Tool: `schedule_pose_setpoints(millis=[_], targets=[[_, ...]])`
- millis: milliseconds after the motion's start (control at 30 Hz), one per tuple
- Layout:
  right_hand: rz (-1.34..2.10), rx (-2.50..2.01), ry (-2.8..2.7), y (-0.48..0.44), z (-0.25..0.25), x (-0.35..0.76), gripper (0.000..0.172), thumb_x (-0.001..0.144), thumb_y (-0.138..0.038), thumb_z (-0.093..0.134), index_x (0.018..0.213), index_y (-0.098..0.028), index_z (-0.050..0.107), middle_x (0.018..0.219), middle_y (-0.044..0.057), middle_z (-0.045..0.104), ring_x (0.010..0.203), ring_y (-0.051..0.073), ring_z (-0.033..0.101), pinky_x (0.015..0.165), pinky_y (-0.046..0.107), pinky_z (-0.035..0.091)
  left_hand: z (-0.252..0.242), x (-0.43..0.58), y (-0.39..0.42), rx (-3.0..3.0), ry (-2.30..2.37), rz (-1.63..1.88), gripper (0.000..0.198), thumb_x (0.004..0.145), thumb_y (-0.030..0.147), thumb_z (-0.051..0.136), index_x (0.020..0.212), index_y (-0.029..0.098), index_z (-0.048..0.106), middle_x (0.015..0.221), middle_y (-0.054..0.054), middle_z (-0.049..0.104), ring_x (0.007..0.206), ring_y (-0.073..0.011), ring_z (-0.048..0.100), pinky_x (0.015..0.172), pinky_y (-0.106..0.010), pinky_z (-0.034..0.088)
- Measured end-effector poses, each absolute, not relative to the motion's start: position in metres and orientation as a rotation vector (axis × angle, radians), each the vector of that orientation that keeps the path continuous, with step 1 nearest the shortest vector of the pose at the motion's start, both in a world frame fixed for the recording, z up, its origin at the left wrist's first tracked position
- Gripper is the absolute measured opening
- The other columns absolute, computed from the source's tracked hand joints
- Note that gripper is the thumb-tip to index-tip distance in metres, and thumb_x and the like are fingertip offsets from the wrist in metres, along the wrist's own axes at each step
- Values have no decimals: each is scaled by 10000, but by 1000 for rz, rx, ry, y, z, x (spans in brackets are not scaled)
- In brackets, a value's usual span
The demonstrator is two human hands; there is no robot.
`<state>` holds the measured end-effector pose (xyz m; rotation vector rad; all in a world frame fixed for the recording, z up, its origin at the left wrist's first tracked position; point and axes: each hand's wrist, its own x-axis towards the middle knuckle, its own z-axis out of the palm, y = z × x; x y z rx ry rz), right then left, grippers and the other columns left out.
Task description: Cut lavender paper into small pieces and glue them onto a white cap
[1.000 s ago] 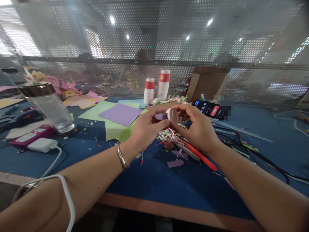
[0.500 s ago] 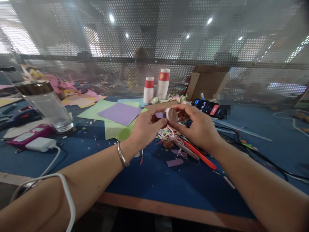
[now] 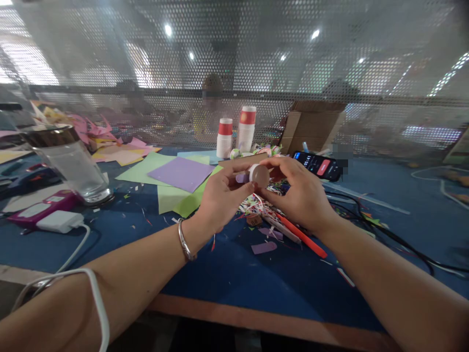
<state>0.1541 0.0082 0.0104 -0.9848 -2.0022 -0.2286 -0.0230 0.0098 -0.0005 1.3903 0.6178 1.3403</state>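
Above the table's middle, both hands come together on a small white round piece (image 3: 260, 176), its flat pale face turned toward me; it looks like a paper cup bottom. A purple paper tab (image 3: 242, 178) sticks out from its left side. My left hand (image 3: 223, 195) is closed, thumb and fingers pinching the piece at the left by the tab. Fingers of my right hand (image 3: 306, 198) are curled against its right edge, thumb below. Under the hands lie a heap of paper shreds (image 3: 252, 205), a red-orange pen-like tool (image 3: 304, 237) and a loose purple tab (image 3: 264, 248).
Green and purple sheets (image 3: 181, 172) lie left of the hands, beside a glass bottle (image 3: 75, 166) and a magenta power block (image 3: 44, 208). Behind stand stacked paper cups (image 3: 246, 132) and a cardboard box (image 3: 311, 127). A phone (image 3: 317, 165) and black cables (image 3: 388, 234) are at right.
The white piece has turned slightly, showing more of its flat face. Both hands keep nearly the same place and hold; the whole view has shifted a little.
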Motion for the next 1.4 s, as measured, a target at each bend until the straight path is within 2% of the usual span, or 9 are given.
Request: schedule_pose_setpoints(millis=[167, 333, 467, 600, 900, 1033, 1267, 1400], targets=[[-334, -900, -2067, 8, 12, 154, 384, 868, -281, 711, 1237, -241, 614, 1081, 96, 697, 966, 272, 655, 807, 439, 557, -3, -22, 11, 1406, 605, 1370, 404, 742, 176, 736, 1137, 175, 650, 1011, -52, 731, 965, -162, 674, 893, -314, 533], [-326, -912, -2069, 7, 13, 154, 367, 857, -274, 717, 1210, -256, 619, 1076, 91, 692, 965, 278, 651, 805, 447, 553, -6, -21, 12, 1440, 641, 1375, 415, 749, 188, 725, 1158, 180, 654, 1037, -56, 732, 961, -164, 675, 862, -298, 531], [-329, -922, -2058, 6, 13, 153, 367, 848, -265, 721, 1202, -260, 623, 1101, 95, 684, 999, 286, 646, 798, 443, 558, -5, -21, 12, 1417, 665, 1386, 427, 738, 182, 737, 1156, 171, 650, 979, -52, 739, 904, -162, 684, 813, -297, 541], [-369, -897, -2042, 5, 13, 152, 369, 840, -262, 736, 1193, -261, 628, 1096, 93, 681, 1028, 292, 641, 837, 460, 551, -3, -21, 9, 1385, 636, 1378, 390, 738, 188, 740, 1121, 171, 666, 974, -48, 748, 920, -164, 693, 843, -303, 542], [-320, -921, -2022, 4, 13, 150, 347, 828, -332, 756, 1148, -282, 631, 1048, 88, 632, 968, 281, 640, 730, 426, 567, -2, -20, 7, 1302, 730, 1379, 422, 707, 197, 768, 1116, 163, 674, 931, -55, 752, 882, -172, 698, 825, -319, 546], [-330, -914, -2029, 3, 14, 151, 331, 837, -327, 750, 1137, -249, 636, 1043, 99, 638, 967, 275, 639, 757, 425, 559, -4, -21, 10, 1379, 723, 1401, 399, 711, 198, 761, 1100, 170, 675, 987, -59, 744, 928, -179, 689, 846, -331, 550], [-337, -880, -2039, 5, 9, 149, 339, 869, -319, 722, 1194, -258, 647, 1061, 97, 658, 1005, 272, 641, 813, 434, 553, -3, -23, 10, 1422, 786, 1357, 324, 736, 249, 753, 1043, 175, 680, 902, -50, 730, 832, -170, 675, 763, -327, 549], [-353, -853, -2028, 3, 10, 147, 306, 881, -305, 709, 1174, -235, 658, 1042, 101, 671, 995, 265, 648, 837, 434, 551, -1, -24, 9, 1369, 792, 1373, 334, 705, 217, 776, 1021, 175, 677, 849, -35, 713, 790, -152, 649, 766, -326, 546]])
